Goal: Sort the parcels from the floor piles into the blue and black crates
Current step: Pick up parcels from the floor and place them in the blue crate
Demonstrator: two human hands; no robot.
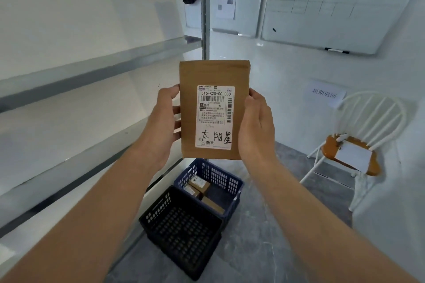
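A flat brown cardboard parcel with a white shipping label stands upright in front of me, held up at chest height. My left hand grips its left edge and my right hand grips its right edge. Below it on the floor stand two crates side by side. The blue crate, farther away, holds three small brown boxes. Nothing is visible inside the nearer black crate.
White metal shelving runs along the left, with its upright post behind the parcel. A white chair with an orange seat and a paper on it stands at the right. Whiteboards hang on the far wall. Grey floor surrounds the crates.
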